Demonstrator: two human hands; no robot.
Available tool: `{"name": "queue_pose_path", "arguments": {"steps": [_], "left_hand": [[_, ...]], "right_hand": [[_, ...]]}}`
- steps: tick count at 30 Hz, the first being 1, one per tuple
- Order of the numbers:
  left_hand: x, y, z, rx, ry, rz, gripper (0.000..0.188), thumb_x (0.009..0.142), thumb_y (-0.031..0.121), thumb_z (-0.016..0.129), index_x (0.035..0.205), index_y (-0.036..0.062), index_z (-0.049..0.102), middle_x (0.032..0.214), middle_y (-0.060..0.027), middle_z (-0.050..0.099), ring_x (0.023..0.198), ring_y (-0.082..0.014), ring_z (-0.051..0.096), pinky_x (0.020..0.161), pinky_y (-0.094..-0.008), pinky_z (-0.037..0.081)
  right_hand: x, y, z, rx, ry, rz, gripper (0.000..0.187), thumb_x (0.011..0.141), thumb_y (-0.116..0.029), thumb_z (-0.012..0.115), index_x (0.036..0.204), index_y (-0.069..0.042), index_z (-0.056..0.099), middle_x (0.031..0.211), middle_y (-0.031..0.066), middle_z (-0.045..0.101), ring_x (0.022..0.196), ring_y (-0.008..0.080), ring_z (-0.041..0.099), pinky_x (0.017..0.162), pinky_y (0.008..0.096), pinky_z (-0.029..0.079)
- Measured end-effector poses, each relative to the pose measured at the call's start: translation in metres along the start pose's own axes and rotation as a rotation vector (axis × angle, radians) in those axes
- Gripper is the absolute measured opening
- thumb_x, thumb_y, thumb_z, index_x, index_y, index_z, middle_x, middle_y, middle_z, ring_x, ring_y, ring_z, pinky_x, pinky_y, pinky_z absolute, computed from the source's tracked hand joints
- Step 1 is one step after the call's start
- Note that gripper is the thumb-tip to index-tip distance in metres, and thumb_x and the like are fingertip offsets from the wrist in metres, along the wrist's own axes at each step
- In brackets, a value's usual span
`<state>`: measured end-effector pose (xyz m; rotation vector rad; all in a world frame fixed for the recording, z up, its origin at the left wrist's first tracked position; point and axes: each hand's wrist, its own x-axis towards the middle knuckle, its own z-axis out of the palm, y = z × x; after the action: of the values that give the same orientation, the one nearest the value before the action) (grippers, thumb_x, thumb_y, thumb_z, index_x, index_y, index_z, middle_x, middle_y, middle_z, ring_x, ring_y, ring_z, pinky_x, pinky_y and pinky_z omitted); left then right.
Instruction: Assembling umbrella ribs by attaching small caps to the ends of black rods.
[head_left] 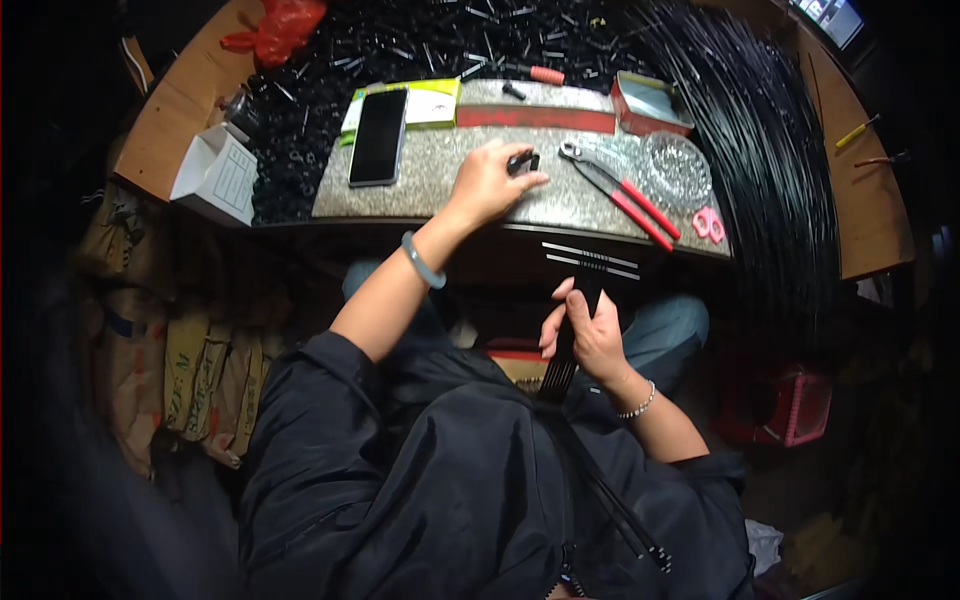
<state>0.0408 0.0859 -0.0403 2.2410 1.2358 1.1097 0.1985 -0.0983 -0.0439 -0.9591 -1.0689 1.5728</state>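
Over the stone slab (pixel 440 165) my left hand (pixel 487 183) is closed, with a small black piece (pixel 520 162) between thumb and fingers; its exact kind is hard to make out. Closer to my body, above my lap, my right hand (pixel 597 338) grips a flat bundle of thin black strands (pixel 562 368). Two thin bars with silver ends (pixel 618 268) lie across the top of that bundle. To the right of my left hand lie pliers with red handles (pixel 630 200), their jaws pointing toward the hand.
A phone (pixel 378 138) lies at the slab's left. A clear round dish (pixel 677 172) and pink scissors (pixel 708 225) are at its right. Loose small black parts (pixel 400 45) cover the table behind. Long black strands (pixel 765 130) hang over the right edge. A white box (pixel 215 178) stands left.
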Motion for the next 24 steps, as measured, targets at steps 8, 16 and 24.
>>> {"name": "queue_pose_path", "arguments": {"steps": [8, 16, 24], "left_hand": [[-0.001, -0.003, 0.011, -0.147, -0.05, -0.126, 0.021, 0.079, 0.028, 0.065, 0.085, 0.0082, 0.067, 0.08, -0.0082, 0.061, 0.07, -0.0184, 0.059, 0.057, -0.0335, 0.046], [-0.077, 0.053, -0.032, -1.464, -0.371, -0.725, 0.03, 0.087, 0.022, 0.061, 0.104, -0.0024, 0.057, 0.085, -0.0063, 0.059, 0.065, -0.0056, 0.048, 0.052, -0.0154, 0.038], [-0.082, 0.062, -0.026, -1.515, -0.379, -0.712, 0.028, 0.087, 0.022, 0.06, 0.101, -0.0024, 0.058, 0.089, -0.0099, 0.061, 0.064, -0.0059, 0.051, 0.051, -0.015, 0.041]], "right_hand": [[-0.007, 0.008, 0.005, 0.037, 0.018, -0.036, 0.04, 0.092, -0.042, 0.043, 0.101, -0.004, 0.036, 0.06, 0.012, 0.057, 0.045, 0.014, 0.055, 0.044, 0.0209, 0.045], [-0.01, 0.003, 0.008, 0.026, -0.016, -0.009, 0.034, 0.094, -0.038, 0.04, 0.096, -0.004, 0.036, 0.061, 0.0146, 0.057, 0.046, 0.0178, 0.056, 0.044, 0.0245, 0.047], [-0.006, 0.004, 0.012, 0.019, -0.058, -0.017, 0.036, 0.094, -0.038, 0.039, 0.101, -0.002, 0.038, 0.062, 0.0148, 0.058, 0.048, 0.018, 0.057, 0.047, 0.0247, 0.048]]}}
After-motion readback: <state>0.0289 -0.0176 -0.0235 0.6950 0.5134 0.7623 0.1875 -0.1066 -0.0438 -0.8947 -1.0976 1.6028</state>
